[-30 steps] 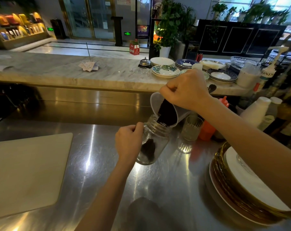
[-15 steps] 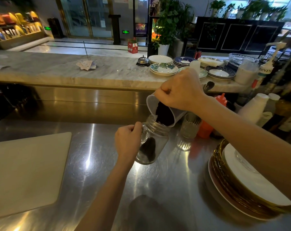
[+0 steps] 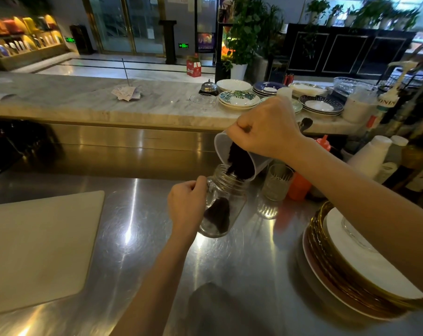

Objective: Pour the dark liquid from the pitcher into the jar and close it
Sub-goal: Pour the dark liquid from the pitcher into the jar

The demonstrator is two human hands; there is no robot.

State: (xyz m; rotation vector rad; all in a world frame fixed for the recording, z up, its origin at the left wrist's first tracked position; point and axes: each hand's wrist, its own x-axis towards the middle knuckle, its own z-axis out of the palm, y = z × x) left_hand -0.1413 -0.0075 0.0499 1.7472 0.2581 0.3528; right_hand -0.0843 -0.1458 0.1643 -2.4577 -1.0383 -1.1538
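Note:
A clear glass jar [image 3: 232, 190] with a handle is held tilted over the steel counter [image 3: 229, 263], its mouth up and to the right. My left hand [image 3: 187, 204] grips the handle. My right hand [image 3: 266, 129] holds a pale plastic pitcher [image 3: 221, 147] by its handle, tipped down with its lip over the jar's mouth. Dark liquid [image 3: 239, 160] runs from the pitcher into the jar and pools in the jar's lower side. I see no lid for the jar.
A cream cutting board [image 3: 35, 243] lies at left. A stack of gold-rimmed plates [image 3: 351, 267] sits at right. A ribbed glass [image 3: 277, 181], an orange squeeze bottle [image 3: 300, 187] and other bottles stand behind the pitcher. Plates and a bell [image 3: 208, 87] line the marble ledge.
The pour continues, with slightly more dark liquid in the jar. Both hands hold about the same pose; the view has shifted a little.

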